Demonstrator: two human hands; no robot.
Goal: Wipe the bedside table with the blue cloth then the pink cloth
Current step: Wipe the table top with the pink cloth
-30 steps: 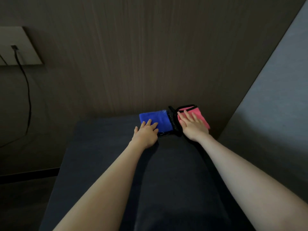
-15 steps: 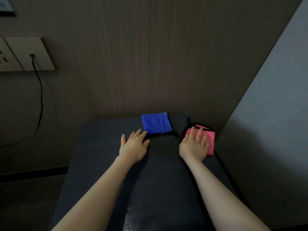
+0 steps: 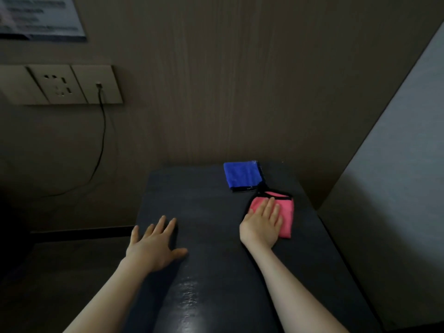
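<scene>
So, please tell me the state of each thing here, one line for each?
Blue cloth: folded, untouched, at table's back.
Pink cloth: flat under right hand.
Right hand: open, pressing pink cloth.
Left hand: open, flat on table.
Cable: plugged into wall socket.

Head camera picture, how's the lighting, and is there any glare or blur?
Head view: dim room; a streak of glare on the dark bedside table near the bottom edge; the wall poster is too blurred to read; blue cloth and pink cloth stay vivid.
</scene>
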